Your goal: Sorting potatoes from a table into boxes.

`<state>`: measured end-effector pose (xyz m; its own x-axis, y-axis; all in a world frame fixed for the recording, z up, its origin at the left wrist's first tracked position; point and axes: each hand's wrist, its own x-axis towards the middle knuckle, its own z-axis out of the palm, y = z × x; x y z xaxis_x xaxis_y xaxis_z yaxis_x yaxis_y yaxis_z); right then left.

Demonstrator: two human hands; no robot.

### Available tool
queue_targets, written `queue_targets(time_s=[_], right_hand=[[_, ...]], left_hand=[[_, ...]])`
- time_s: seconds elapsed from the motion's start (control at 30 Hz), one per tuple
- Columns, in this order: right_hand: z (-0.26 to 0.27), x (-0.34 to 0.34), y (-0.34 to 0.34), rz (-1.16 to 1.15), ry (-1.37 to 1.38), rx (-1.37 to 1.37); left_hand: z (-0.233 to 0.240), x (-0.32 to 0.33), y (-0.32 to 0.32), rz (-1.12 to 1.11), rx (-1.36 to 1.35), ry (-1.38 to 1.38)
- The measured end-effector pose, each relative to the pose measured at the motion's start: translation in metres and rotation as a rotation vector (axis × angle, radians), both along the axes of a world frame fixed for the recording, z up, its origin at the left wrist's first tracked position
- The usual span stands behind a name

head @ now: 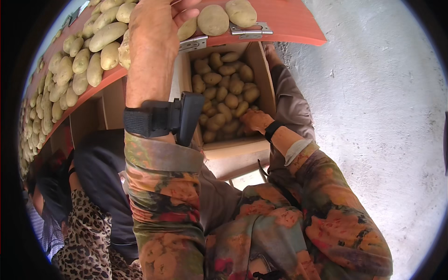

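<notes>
My left hand (168,15) reaches over the red tabletop among potatoes at the top edge of the view; part of it is cut off, and whether it holds anything is hidden. Close to its fingers, two large potatoes (213,20) lie beside a metal hinge (251,30). Below the tabletop, my right hand (256,121) is down inside an open cardboard box (238,148), at its near right corner, touching the potatoes (231,100) there. Its fingertips are hidden, so a grip cannot be made out.
Many potatoes (64,70) cover the red tabletop (301,21) on the left. Another cardboard box (87,117) stands under it. People sit at the left, one in leopard-print clothing (87,234). A pale wall or floor surface (364,105) lies to the right.
</notes>
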<state>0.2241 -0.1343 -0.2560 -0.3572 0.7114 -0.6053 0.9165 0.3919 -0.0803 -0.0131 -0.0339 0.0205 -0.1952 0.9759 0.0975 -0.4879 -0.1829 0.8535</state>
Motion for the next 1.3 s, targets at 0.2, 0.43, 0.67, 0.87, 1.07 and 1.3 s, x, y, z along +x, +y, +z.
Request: queue_targets(time_s=[0.2, 0.43, 0.67, 0.87, 1.07, 1.3], right_hand=[[-0.022, 0.005, 0.010, 0.019, 0.094, -0.081], [-0.024, 0.007, 0.009, 0.001, 0.110, -0.027], [-0.033, 0.004, 0.013, 0.074, 0.073, -0.030], [-0.029, 0.005, 0.016, 0.047, 0.072, -0.203], [-0.039, 0.006, 0.011, 0.115, -0.020, -0.183], [0.009, -0.033, -0.004, 0.114, 0.170, -0.278]], left_hand=[[-0.001, -0.008, 0.000, 0.008, 0.054, 0.014], [0.004, -0.009, -0.001, -0.021, -0.003, 0.111], [0.022, -0.010, -0.012, 0.007, -0.092, 0.102], [0.015, -0.005, -0.010, 0.024, -0.095, 0.025], [0.012, -0.002, -0.008, -0.001, -0.106, 0.060], [0.018, -0.024, -0.016, 0.038, -0.071, 0.050]])
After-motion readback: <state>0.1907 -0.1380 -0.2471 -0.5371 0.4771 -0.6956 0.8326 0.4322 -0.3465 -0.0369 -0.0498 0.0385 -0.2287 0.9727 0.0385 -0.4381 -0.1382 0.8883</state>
